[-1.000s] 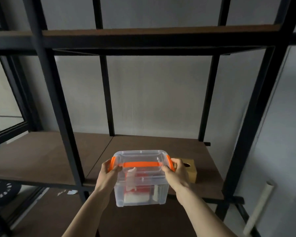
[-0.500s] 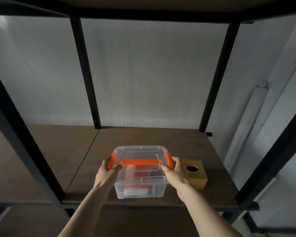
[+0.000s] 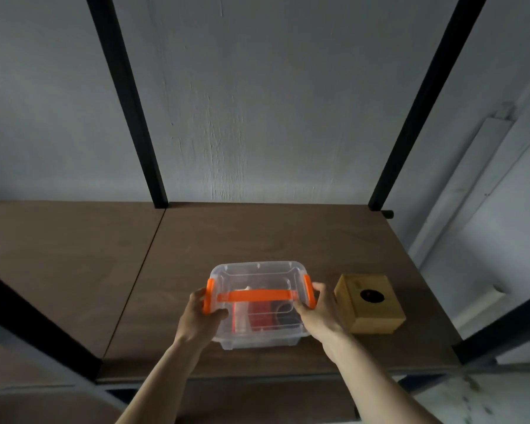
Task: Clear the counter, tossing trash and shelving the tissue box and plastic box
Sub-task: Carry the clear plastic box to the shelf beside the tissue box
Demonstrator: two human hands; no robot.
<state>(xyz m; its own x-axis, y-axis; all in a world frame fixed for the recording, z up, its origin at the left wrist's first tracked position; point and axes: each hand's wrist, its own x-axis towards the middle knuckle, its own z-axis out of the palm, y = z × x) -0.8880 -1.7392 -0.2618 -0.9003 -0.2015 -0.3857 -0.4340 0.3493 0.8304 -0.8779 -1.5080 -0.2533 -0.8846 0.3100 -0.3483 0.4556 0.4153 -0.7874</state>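
Note:
The clear plastic box (image 3: 257, 276), with orange clips and an orange handle across its lid, rests on the brown shelf board (image 3: 257, 234) near the front edge. Red and white items show dimly inside it. My left hand (image 3: 198, 316) grips its left end and my right hand (image 3: 318, 313) grips its right end. Just to the right of my right hand stands the yellow-brown tissue box (image 3: 369, 302) with a dark round hole in its top, a small gap from the plastic box.
Black metal uprights (image 3: 126, 99) rise at the back of the shelf, one left of centre and another at the right (image 3: 423, 99). A grey wall lies behind. A second shelf board (image 3: 58, 264) adjoins on the left. A front post (image 3: 37, 325) crosses lower left.
The plastic box has gone forward over the shelf edge and down onto the board beside the tissue box. My view has moved closer and tilted down; both hands kept their grip.

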